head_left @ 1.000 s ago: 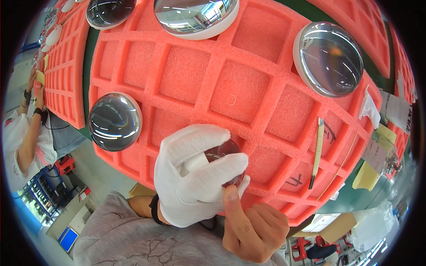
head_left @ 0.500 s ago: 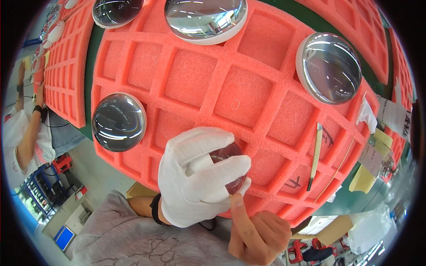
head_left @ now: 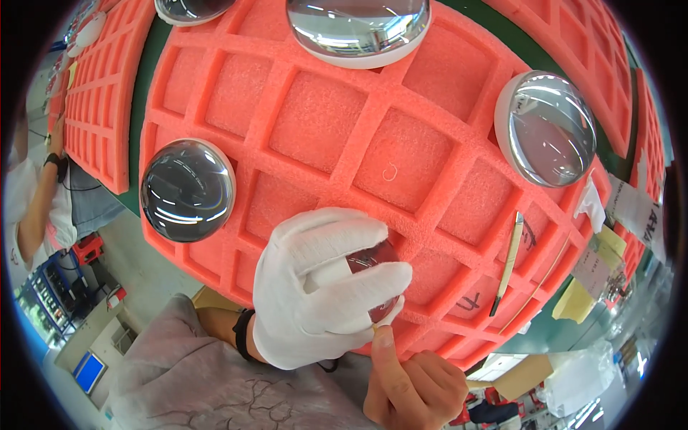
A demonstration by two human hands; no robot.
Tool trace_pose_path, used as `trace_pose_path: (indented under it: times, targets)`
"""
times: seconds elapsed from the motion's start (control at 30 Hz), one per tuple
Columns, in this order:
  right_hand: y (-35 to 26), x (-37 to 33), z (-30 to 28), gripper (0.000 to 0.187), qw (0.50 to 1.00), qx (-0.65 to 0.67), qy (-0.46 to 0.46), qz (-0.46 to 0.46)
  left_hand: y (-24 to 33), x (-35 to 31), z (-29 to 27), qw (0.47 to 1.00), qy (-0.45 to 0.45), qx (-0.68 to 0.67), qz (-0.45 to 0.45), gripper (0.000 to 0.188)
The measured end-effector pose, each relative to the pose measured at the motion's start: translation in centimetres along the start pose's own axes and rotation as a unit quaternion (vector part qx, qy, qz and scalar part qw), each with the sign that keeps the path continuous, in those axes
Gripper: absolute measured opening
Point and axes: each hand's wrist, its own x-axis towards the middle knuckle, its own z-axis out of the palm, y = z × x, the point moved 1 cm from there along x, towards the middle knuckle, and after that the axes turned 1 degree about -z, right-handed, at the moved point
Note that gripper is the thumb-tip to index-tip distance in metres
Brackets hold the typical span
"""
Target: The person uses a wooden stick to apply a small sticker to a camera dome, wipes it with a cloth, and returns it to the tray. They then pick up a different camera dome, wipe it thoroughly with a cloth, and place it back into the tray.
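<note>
My left hand (head_left: 308, 308), in a white glove, grips a round clear glass lens (head_left: 373, 259) over the pink foam tray (head_left: 344, 190). Foam colour shows through the glass between the gloved fingers, which cover much of it. My right hand (head_left: 416, 390) is bare, its fingers curled and its thumb pointing up to the lens's lower edge. A tiny yellowish tip shows at that thumb; what it belongs to is hidden. Larger domed glass lenses rest on the tray: one at left (head_left: 188, 190), one at the far middle (head_left: 358, 32) and one at right (head_left: 546, 129).
Another lens (head_left: 192, 8) is cut off at the top edge. A thin beige tool with a dark tip (head_left: 507, 265) lies across the tray's right side. More foam trays (head_left: 100, 100) flank the green table. At far left, another person's arm (head_left: 39, 197) reaches toward a tray.
The view has shifted slightly, so the tray and lenses sit a little differently. My left hand still grips the lens, and my right thumb now sits slightly lower, with the yellowish tip showing.
</note>
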Motion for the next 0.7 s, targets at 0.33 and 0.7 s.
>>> trace_pose_path:
  times: [0.33, 0.7]
  targets:
    - [-1.1, 0.5, 0.4, 0.034, 0.993, -0.055, -0.053, 0.089, -0.1, 0.1, -0.4, 1.000, -0.012, -0.001, -0.013, 0.059]
    - [-1.0, 1.8, -0.2, 0.037, 0.995, 0.008, -0.049, 0.085, -0.2, 0.8, -0.6, 1.000, -0.019, -0.025, 0.000, 0.055]
